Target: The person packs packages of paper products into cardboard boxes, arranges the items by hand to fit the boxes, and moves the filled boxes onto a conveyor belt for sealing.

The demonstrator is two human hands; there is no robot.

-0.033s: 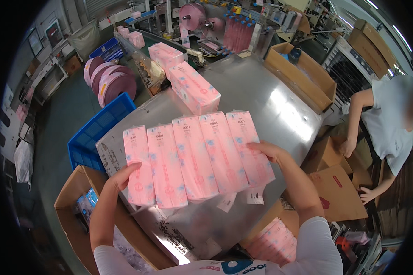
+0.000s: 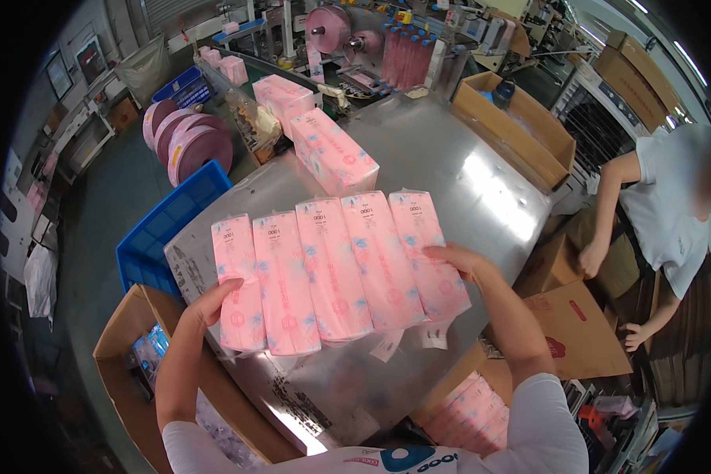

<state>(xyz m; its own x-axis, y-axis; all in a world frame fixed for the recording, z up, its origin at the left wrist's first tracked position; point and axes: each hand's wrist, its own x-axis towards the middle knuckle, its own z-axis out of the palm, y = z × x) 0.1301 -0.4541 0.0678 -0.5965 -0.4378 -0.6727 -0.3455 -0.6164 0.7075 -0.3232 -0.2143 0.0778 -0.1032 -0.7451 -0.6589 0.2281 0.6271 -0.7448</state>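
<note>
A side-by-side row of several pink soft tissue packs [image 2: 333, 276] is squeezed between my two hands above the metal table. My left hand [image 2: 223, 302] presses on the left end pack, its thumb on the top face. The right end pack is gripped by my right hand [image 2: 456, 259], thumb and fingers against its upper right side. Undersides of the packs and most of my fingertips are hidden. Two small white paper tabs [image 2: 434, 336] show below the row's right end. Just beyond the row lies a larger pink tissue bundle [image 2: 333, 150], with another bundle [image 2: 283, 98] behind it.
The metal table [image 2: 450, 158] spans the middle. A blue crate [image 2: 170, 225] and an open carton [image 2: 114, 347] stand left; a carton holding pink packs [image 2: 470, 415] sits near right. At right a co-worker [image 2: 671, 205] handles a brown carton [image 2: 577, 328]. Pink rolls [image 2: 201, 150] lie far left.
The co-worker's upper hand has shifted slightly left and down at the carton. My hands and the row of packs have barely moved.
</note>
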